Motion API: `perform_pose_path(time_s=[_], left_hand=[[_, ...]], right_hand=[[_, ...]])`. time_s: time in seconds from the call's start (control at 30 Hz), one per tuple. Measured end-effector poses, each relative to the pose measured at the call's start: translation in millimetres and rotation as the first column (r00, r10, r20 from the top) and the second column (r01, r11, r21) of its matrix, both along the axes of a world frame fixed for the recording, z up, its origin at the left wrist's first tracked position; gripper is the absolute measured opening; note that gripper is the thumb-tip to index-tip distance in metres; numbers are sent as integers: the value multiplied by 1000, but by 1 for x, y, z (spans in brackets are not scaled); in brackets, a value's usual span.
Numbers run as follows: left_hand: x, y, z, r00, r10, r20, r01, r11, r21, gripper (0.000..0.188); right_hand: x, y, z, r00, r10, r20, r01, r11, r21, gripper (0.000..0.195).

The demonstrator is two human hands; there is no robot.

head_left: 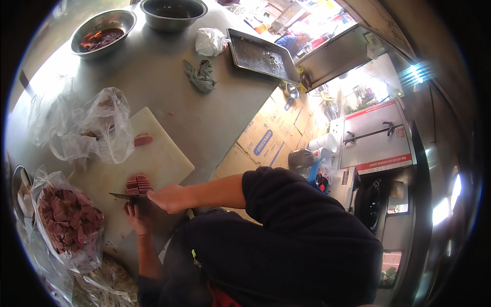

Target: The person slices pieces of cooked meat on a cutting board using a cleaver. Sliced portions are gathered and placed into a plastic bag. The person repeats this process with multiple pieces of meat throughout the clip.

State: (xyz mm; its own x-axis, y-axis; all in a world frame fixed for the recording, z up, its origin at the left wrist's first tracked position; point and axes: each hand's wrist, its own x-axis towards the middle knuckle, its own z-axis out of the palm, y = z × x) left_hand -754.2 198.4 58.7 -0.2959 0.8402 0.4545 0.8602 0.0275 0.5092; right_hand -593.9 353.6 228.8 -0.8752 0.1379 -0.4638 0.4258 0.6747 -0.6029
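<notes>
My right hand [168, 197] grips a kitchen knife [122, 195] by its handle, which the fingers cover. Its blade points left across the white cutting board [168, 153]. Just beyond the blade lies a block of sliced pink meat [139, 184], cut into neat rows. My left hand [139, 220] is on the near side of the blade, fingers bent and close to it; whatever lies under those fingers is hidden. Farther up the board rests a separate meat piece [143, 140], beside a clear plastic bag [111, 126] with more meat inside.
An open plastic bag [71, 218] full of cut meat stands left of the board. On the steel table [153, 84] are a bowl of dark red sauce [101, 38], another metal bowl [172, 15], a grey-green cloth [201, 75], a white bag [210, 41] and a baking tray [262, 55]. Cardboard [264, 134] covers the floor.
</notes>
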Motion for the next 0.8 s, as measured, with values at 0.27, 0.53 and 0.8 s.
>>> perform_pose_path(time_s=[0.27,0.53,0.8], left_hand=[[-7,-12,32,997,3,81,-3,1000,5,35],[-5,-10,47,992,69,107,-71,997,14,22],[-5,-5,45,991,73,116,-77,997,32,19]], right_hand=[[-53,-18,-25,940,-226,-256,220,974,-53,37],[-25,3,7,998,-39,-39,42,997,64,32],[-23,-5,10,999,-37,7,36,997,74,28]])
